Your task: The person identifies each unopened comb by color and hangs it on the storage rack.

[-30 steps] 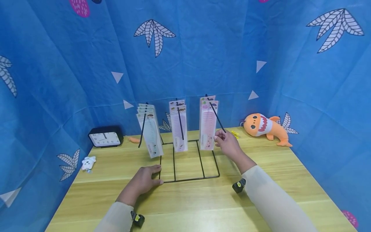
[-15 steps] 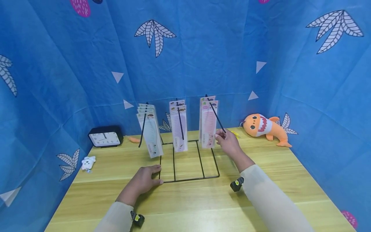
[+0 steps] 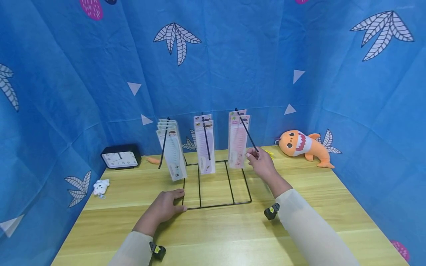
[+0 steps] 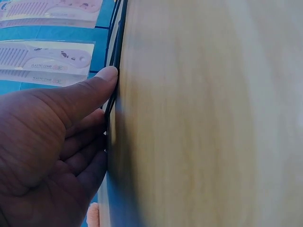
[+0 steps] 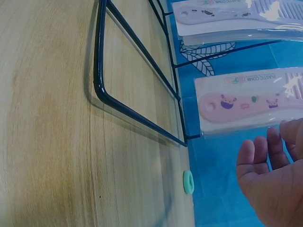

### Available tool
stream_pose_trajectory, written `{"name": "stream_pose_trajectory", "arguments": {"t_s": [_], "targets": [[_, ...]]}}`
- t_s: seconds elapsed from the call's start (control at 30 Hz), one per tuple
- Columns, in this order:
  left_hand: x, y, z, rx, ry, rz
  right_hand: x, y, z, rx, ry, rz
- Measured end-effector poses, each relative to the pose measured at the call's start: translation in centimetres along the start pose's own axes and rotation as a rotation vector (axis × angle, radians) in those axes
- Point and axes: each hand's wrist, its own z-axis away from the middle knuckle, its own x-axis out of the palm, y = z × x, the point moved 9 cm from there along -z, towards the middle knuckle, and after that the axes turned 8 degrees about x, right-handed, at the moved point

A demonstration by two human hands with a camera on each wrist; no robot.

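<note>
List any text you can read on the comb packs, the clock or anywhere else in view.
"PLASTIC COMB": on the pink comb pack in the right wrist view.
"PLASTIC COMB", faint: on a comb pack in the left wrist view.
Numerals on the clock: too small to read.
Header cards on the hanging packs in the head view: too small to read.

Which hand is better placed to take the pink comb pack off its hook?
Right. The right hand is by the pink comb pack; the left hand rests at the rack base.
</note>
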Motion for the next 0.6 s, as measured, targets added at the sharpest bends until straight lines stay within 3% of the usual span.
{"name": "stream_pose_trajectory", "arguments": {"t_s": [0.23,0.6], "targets": [[0.1,-0.2,0.2,0.003,0.003,0.013,0.1,0.0,0.2,-0.004,0.0,-0.004],[0.0,-0.1,0.2,-0.003,-0.009,-0.001,-0.5,-0.4,1.4,-0.073,0.028,0.138]]}}
